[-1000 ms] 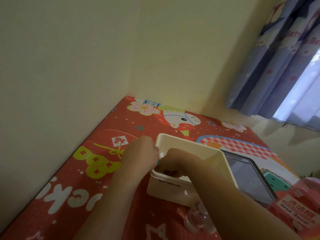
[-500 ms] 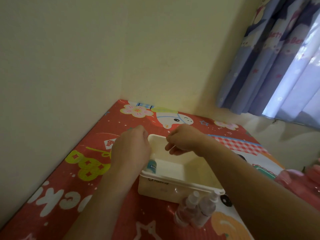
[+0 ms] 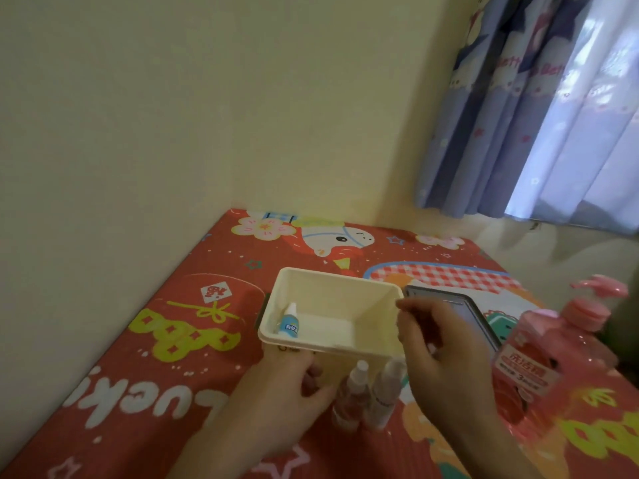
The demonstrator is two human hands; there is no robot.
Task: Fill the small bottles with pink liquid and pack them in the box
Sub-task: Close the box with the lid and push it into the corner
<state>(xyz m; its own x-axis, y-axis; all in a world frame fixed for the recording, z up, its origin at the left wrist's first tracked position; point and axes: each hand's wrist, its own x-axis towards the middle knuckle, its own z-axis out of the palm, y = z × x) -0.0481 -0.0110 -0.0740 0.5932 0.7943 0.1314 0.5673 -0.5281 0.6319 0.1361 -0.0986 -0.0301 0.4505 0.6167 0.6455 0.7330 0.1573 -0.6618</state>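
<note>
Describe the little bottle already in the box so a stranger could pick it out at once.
Find the cream box in the middle of the red cartoon mat. Inside, leaning against its left wall, is a tiny bottle. Unlike the two clear spray bottles outside, it has a blue label and a pointed white cap.

You get dim, soft indoor light; daylight glows through the curtain [image 3: 539,108] upper right. Hands motion-blurred, edges bend from wide-angle distortion.

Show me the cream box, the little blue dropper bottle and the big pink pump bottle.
Cream box [image 3: 366,286]: head view, far rim.
Blue dropper bottle [image 3: 289,327]: head view, blue label.
Pink pump bottle [image 3: 539,354]: head view, body above the label.
</note>
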